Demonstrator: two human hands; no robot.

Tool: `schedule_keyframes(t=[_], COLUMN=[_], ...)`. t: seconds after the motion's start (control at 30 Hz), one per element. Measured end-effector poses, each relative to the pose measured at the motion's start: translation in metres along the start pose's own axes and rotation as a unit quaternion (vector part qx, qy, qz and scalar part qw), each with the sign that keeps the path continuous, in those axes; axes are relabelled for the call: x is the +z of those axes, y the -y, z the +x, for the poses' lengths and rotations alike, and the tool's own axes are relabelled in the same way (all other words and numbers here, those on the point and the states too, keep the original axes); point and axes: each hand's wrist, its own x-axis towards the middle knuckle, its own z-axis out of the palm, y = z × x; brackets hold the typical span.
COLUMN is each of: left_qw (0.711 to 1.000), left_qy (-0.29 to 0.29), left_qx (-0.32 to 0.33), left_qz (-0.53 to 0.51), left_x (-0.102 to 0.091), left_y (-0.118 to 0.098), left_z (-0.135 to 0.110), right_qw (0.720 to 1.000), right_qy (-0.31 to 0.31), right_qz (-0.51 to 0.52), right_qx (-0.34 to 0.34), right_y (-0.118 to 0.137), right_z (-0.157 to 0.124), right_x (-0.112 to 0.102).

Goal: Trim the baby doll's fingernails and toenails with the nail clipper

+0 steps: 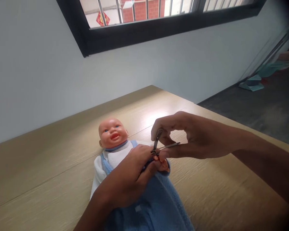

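Observation:
A baby doll in blue and white clothes lies on its back on a wooden table. My left hand is closed around the doll's small hand, holding it up from the doll's chest. My right hand pinches a metal nail clipper, whose jaws sit at the doll's fingertips. The clipper's lever is raised under my index finger. The doll's lower body is covered by a blue blanket.
A pale wall with a black-framed barred window rises behind the table. The table's right edge drops to a dark floor, where a teal object lies by a glass door.

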Motion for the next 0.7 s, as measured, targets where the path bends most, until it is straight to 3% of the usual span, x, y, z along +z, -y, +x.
schedule_keyframes(t=[0.57,0.7], left_qw=[0.998,0.999], left_qy=[0.024,0.026], left_qx=[-0.051,-0.045], left_qz=[0.005,0.008], left_x=[-0.0001,-0.0011], left_y=[0.0007,-0.0005], left_z=[-0.0029,-0.0018], right_qw=[0.999,0.999], right_qy=[0.027,0.026], right_qz=[-0.013,-0.042], right_qx=[0.041,0.015], right_y=[-0.0061,-0.006], right_z=[0.0008,0.0007], right_x=[0.0051,0.0041])
